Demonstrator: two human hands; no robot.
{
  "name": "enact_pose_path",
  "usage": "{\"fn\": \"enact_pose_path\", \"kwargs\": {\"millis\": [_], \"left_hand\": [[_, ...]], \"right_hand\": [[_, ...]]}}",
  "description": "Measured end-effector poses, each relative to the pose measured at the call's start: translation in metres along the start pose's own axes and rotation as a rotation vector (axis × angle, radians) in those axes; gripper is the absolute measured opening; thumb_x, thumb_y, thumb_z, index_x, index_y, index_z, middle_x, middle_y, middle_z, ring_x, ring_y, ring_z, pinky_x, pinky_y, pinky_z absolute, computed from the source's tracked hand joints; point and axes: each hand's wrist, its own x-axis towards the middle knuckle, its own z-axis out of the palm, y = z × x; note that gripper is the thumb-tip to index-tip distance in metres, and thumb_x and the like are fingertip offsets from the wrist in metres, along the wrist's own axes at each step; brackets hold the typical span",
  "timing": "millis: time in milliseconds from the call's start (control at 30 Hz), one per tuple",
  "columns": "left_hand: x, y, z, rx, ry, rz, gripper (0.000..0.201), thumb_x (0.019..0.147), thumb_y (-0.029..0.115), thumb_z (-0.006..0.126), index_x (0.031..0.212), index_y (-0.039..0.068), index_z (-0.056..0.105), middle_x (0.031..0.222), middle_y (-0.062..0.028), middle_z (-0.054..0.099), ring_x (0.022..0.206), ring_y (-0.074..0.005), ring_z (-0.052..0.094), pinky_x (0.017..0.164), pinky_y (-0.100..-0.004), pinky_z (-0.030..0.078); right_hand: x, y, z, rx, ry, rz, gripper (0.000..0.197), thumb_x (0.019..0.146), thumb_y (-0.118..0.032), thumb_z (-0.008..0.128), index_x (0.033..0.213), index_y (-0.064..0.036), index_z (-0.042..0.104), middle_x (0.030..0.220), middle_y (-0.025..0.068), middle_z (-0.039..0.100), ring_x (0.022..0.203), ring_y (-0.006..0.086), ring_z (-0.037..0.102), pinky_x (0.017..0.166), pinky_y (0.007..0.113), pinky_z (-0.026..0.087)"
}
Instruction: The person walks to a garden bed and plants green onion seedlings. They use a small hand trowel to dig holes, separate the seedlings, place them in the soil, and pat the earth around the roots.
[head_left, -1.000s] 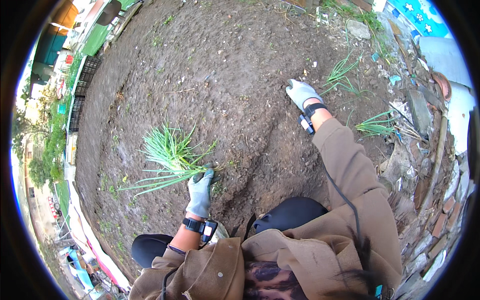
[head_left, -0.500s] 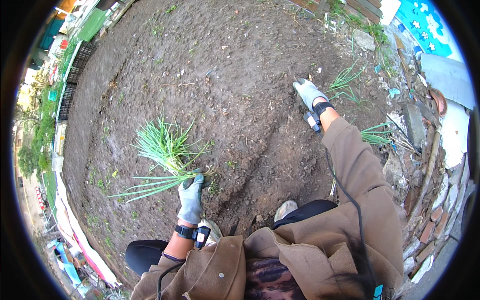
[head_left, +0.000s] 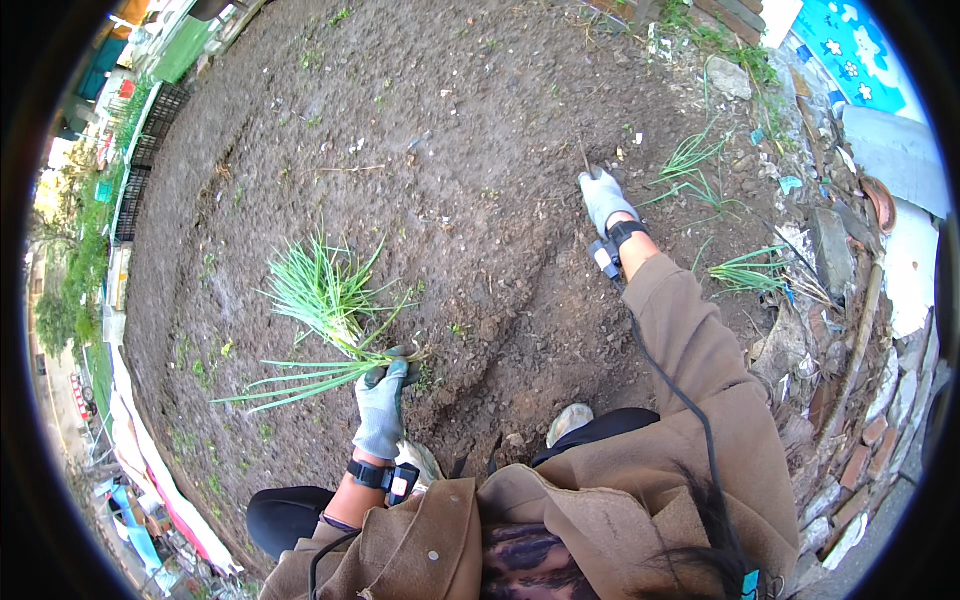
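Green onion plants [head_left: 325, 300] are lying on the dark tilled soil [head_left: 420, 150] at about nine o'clock from the picture's centre, their leaves fanning up and to the left while a second, flatter bundle of long leaves [head_left: 290, 380] is stretching toward eight o'clock. Left hand [head_left: 383, 405], in a grey glove, is closing around the base of these plants where the stalks meet the ground; the fingers are curling over the stalks. Right hand [head_left: 605, 197], also gloved in grey, is reaching out at one o'clock and pressing down onto the soil; a thin dark stick-like tool [head_left: 586, 160] appears to be rising from its grip, though the view is too small to be certain, and whether the fingers are wrapped tight cannot be told. A black band with a small device [head_left: 606, 252] is sitting on the right wrist, and a cable [head_left: 680, 390] is running from it along the brown sleeve [head_left: 700, 360]. More green onion clumps [head_left: 750, 268] are lying at two to three o'clock, near stones and bricks [head_left: 850, 440] at the plot's edge.
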Motion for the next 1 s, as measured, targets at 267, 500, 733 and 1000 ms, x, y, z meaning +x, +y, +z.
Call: {"fn": "enact_pose_path", "kwargs": {"millis": [267,500,733,1000], "left_hand": [[-0.002,-0.006,0.001,0.007,-0.032,0.017,0.029,0.099,0.014,0.063,0.122,-0.003,0.064,0.103,-0.0097,0.071,0.087,-0.0197,0.07,0.078,-0.0354,0.06],[-0.003,-0.005,0.005,0.035,-0.044,0.079,0.029,0.098,0.013,0.064,0.122,-0.003,0.064,0.104,-0.0097,0.071,0.087,-0.0201,0.07,0.078,-0.0352,0.06],[-0.008,-0.003,0.016,0.05,-0.086,0.062,0.028,0.099,0.012,0.063,0.122,-0.003,0.064,0.103,-0.0106,0.071,0.087,-0.0208,0.07,0.078,-0.0354,0.06],[-0.012,0.015,0.03,0.077,-0.12,0.115,0.025,0.099,0.011,0.063,0.119,-0.002,0.066,0.101,-0.0105,0.071,0.085,-0.0211,0.07,0.078,-0.0353,0.06]], "right_hand": [[-0.026,-0.013,-0.013,-0.414,-0.141,-0.099,0.055,0.095,-0.037,0.054,0.141,-0.0077,0.051,0.141,0.0195,0.055,0.13,0.037,0.052,0.108,0.045,0.043],[-0.075,-0.004,-0.073,-0.009,-0.215,0.034,0.026,0.098,-0.032,0.06,0.114,-0.0129,0.065,0.07,-0.0015,0.057,0.057,0.0115,0.054,0.049,0.03,0.041],[-0.107,0.044,-0.092,-0.297,-0.311,-0.103,0.037,0.095,-0.035,0.062,0.118,-0.0067,0.066,0.083,0.0063,0.067,0.074,0.0212,0.063,0.067,0.038,0.05],[-0.066,0.036,-0.059,-0.457,-0.198,-0.1,0.036,0.095,-0.033,0.051,0.114,-0.0071,0.068,0.119,0.022,0.066,0.113,0.0402,0.061,0.096,0.048,0.05]]}}
